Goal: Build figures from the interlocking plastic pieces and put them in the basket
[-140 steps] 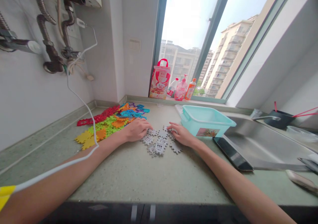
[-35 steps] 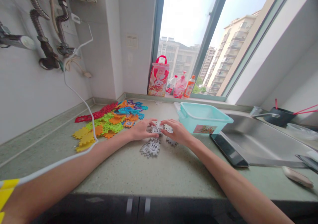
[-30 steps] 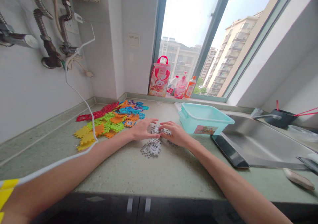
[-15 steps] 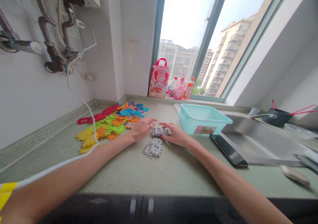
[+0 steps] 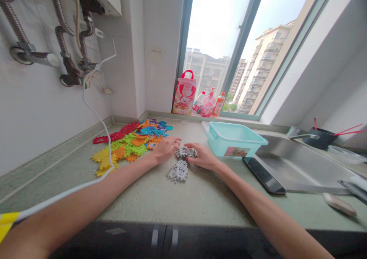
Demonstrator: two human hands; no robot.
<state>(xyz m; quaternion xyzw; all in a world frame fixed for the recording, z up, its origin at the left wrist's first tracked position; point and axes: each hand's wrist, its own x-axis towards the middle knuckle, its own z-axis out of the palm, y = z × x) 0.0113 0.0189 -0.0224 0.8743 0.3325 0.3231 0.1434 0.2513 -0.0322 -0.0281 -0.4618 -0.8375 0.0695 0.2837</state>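
Several grey toothed plastic pieces lie in two groups on the counter. My right hand (image 5: 203,156) is closed round the upper grey pieces (image 5: 183,152), its thumb below and fingers above. My left hand (image 5: 166,149) is just left of them, palm down, fingers apart, with nothing visible in it. Nearer to me lie the lower grey pieces (image 5: 178,171), overlapping and touched by neither hand. Left of my left hand spreads a pile of similar pieces: red (image 5: 117,133), green (image 5: 127,145), yellow (image 5: 104,160), orange (image 5: 140,139) and blue (image 5: 150,131).
A turquoise bin (image 5: 236,136) stands right of my right hand, beside the sink (image 5: 298,163). A black phone-like slab (image 5: 265,176) lies at the sink's edge. A white cable (image 5: 107,136) hangs across my left forearm. Bottles (image 5: 208,104) and a pink bag (image 5: 184,96) line the windowsill.
The whole view has shifted slightly, with the scene a little lower and to the right at the left side. Both hands keep nearly the same place beside the grey pieces.
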